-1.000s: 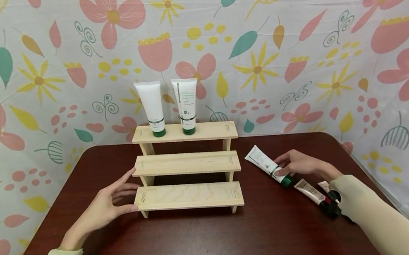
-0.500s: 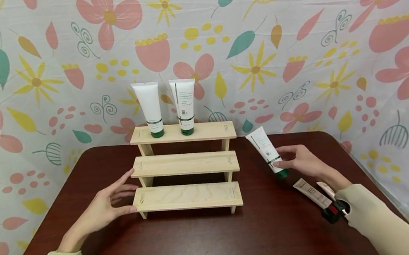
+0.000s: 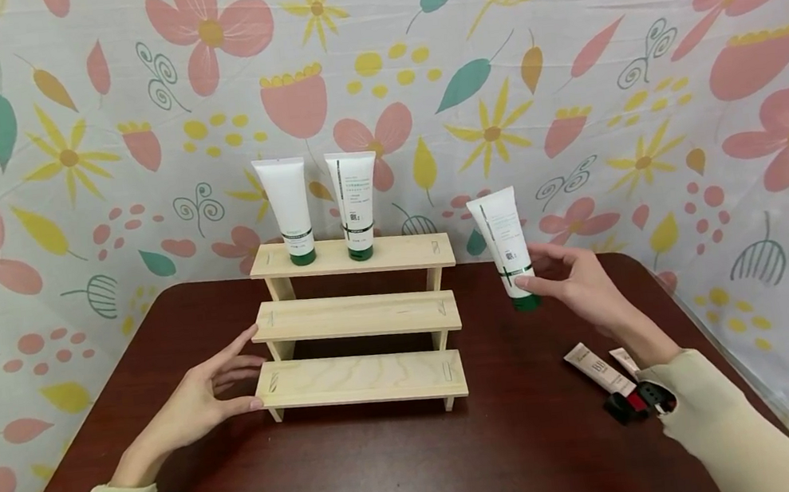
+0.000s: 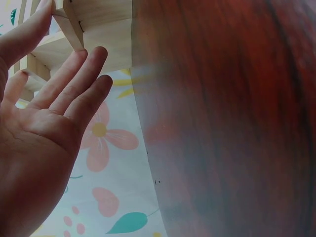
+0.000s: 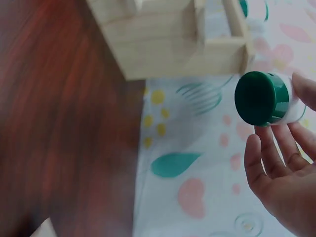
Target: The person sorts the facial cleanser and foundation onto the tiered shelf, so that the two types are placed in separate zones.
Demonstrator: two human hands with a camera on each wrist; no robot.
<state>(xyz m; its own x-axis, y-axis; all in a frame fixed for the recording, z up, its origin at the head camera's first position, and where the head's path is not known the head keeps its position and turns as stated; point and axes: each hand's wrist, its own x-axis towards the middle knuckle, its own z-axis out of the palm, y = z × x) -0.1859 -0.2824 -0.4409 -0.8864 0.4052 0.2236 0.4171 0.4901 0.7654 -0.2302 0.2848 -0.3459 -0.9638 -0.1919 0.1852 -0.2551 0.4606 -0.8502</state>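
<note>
My right hand [image 3: 579, 283] pinches a white squeeze tube [image 3: 502, 239] near its green cap, holding it up off the table, cap down and tilted slightly left. In the right wrist view the green cap [image 5: 259, 98] faces the camera, thumb on one side and fingers on the other. A three-tier wooden stand [image 3: 358, 314] is in the middle of the table. The left hand [image 3: 201, 398] touches its left end with fingers fairly straight; in the left wrist view the fingertips meet the wood. Two matching white tubes, one left [image 3: 287, 209] and one right [image 3: 355, 202], stand cap-down on the top tier.
Two smaller pinkish tubes, one labelled BB [image 3: 598, 369] and another [image 3: 625, 360] partly hidden by the right wrist, lie on the dark red-brown table [image 3: 418, 468]. A floral cloth [image 3: 563, 60] hangs behind the table.
The right hand has lifted the white tube off the table and turned it from lying slantwise to nearly upright. My left hand has stayed at the stand.
</note>
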